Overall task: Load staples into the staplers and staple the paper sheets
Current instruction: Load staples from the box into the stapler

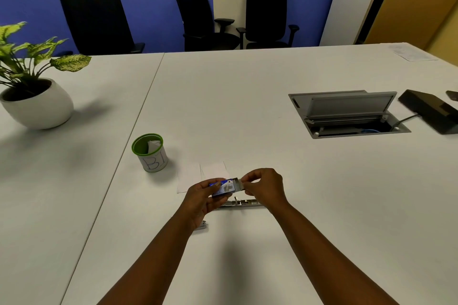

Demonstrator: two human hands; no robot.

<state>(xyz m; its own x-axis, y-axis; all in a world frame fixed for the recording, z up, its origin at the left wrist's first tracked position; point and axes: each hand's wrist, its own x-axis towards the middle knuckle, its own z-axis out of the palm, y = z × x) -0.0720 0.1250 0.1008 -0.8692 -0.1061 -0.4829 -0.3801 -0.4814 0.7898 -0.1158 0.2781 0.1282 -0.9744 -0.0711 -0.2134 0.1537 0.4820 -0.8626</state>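
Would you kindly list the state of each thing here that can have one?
staple box: slid partly open, held by left hand
inner tray: pinched by right hand
stapler: opened flat on table
cable hatch: lid raised
green cup: upright, paper inside

Handwritten "BI" on green-rimmed cup [151, 156]

Both hands raised together, left hand [200, 197] gripping, right hand [264, 187] pinching.
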